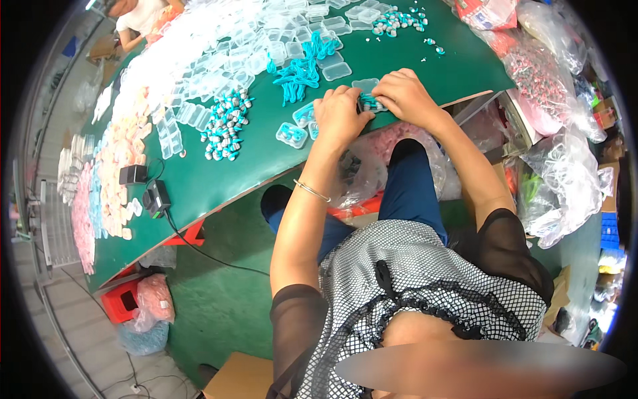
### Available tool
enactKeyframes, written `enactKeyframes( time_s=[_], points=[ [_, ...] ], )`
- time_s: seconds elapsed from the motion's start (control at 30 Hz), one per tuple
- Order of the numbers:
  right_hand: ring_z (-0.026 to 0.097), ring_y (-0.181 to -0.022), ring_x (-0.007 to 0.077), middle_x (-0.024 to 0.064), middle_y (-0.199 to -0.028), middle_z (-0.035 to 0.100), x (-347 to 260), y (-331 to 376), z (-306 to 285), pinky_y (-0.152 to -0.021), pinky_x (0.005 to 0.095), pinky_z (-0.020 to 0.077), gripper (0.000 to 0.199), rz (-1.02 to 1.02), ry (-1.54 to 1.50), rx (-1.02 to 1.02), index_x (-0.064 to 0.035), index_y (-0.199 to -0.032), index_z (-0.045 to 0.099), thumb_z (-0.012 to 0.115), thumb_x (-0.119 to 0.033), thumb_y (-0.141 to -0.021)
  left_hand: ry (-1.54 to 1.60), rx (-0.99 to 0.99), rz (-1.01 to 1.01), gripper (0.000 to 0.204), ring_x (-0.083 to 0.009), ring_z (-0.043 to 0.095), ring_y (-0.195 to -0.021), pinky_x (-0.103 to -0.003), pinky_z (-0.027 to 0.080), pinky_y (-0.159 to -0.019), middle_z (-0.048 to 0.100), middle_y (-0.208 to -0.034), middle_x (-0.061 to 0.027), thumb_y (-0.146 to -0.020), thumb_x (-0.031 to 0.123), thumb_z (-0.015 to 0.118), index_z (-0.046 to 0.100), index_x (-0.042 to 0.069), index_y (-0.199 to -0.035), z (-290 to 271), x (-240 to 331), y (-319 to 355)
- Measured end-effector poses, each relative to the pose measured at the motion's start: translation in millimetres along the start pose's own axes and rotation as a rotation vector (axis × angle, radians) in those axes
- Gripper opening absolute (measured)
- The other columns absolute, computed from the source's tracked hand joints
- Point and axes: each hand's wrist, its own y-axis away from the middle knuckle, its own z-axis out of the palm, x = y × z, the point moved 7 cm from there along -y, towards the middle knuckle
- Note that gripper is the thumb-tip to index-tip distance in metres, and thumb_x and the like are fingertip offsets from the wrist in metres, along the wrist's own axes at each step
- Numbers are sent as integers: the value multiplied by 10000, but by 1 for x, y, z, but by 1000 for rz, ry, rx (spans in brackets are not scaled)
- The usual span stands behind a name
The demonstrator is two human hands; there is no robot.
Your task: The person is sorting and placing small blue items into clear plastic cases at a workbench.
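Both hands meet at the near edge of a green table (219, 176). My left hand (339, 116) and my right hand (405, 96) together pinch a small clear plastic case (369, 103) with teal and white pieces inside. Filled clear cases (292, 135) lie just left of my left hand. A pile of small teal and white parts (227, 125) sits further left. A bundle of teal cords (299, 72) lies beyond the hands, next to empty clear cases (335, 70).
A large heap of empty clear cases (219, 46) covers the far left of the table, with pink and peach items (113, 179) along its left edge. Black adapters (156, 197) trail a cable. Plastic bags (565, 166) crowd the right. Another person (139, 16) sits far off.
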Motion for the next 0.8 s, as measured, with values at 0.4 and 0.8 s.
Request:
enactKeyframes(
  time_s=[0.4, 0.8],
  points=[
    [593, -1003, 253, 32, -973, 648, 29, -7, 9, -887, 432, 409, 217, 158, 71, -19, -118, -1061, 674, 626, -140, -851, -13, -21, -25, 470, -270, 600, -1000, -441, 413, -814, 664, -1009, -43, -661, 294, 827, 702, 121, -1079, -3, -1, 1],
    [638, -789, 275, 115, -905, 651, 20, -3, 2, -688, 352, 514, 138, 188, -260, 110, -22, -959, 637, 654, -36, -823, 67, 61, -76, 746, -267, 635, -930, -442, 403, -774, 688, -937, -47, -634, 251, 867, 504, 85, -1264, -2, -5, 5]
  ],
)
